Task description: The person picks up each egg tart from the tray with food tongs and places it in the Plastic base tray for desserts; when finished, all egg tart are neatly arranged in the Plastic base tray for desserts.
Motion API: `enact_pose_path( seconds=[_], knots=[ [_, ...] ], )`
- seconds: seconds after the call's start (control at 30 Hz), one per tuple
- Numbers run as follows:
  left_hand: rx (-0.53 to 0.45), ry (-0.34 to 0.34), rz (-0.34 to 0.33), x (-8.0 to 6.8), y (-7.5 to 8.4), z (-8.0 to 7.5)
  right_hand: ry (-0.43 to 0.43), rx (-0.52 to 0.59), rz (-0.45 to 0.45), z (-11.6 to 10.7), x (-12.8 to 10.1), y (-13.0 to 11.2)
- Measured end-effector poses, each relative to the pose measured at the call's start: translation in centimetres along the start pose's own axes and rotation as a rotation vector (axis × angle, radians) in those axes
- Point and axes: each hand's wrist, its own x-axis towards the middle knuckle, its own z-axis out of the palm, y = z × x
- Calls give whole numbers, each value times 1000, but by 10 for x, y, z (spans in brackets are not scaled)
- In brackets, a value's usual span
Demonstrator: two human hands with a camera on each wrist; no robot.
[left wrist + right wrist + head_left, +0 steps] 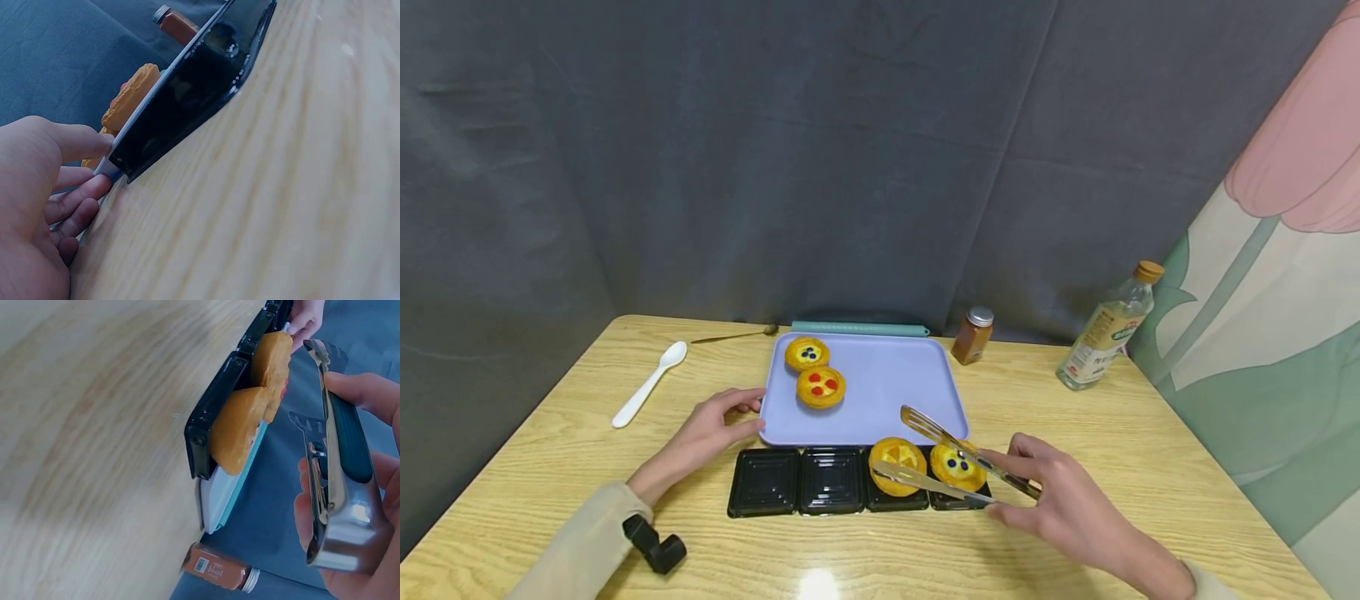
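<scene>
My right hand (1067, 504) holds metal tongs (344, 462) with dark grip panels, their two arms apart. In the head view the tongs reach over the two right compartments of a black four-part plastic tray (765, 483). A tart with orange-yellow wedges (897, 454) sits in the third compartment, a blueberry tart (951, 468) in the rightmost. My left hand (715, 425) holds the left edge of a pale lilac tray (887, 383), thumb and fingertips at its rim. On that tray lie another blueberry tart (807, 353) and a tart with red fruit (821, 387).
A white spoon (651, 383) lies at the left, with a thin dark-tipped utensil (737, 334) behind it. Behind the lilac tray lies a teal bar (860, 329). A spice jar (973, 336) and a glass bottle (1108, 329) stand at the back right. A dark curtain hangs behind the table.
</scene>
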Motion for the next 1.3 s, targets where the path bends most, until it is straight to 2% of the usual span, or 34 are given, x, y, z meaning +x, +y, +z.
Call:
enact_pose_path(
  seconds=[0.3, 0.5, 0.9, 1.3],
  knots=[
    [-1, 0, 7, 1, -1, 0, 1, 38, -7, 4, 15, -3],
    [5, -3, 5, 0, 1, -1, -5, 70, 30, 12, 27, 0],
    [5, 0, 13, 1, 1, -1, -48, 64, 69, 20, 51, -1],
    [5, -4, 10, 0, 3, 0, -61, 11, 20, 33, 79, -8]
  ],
)
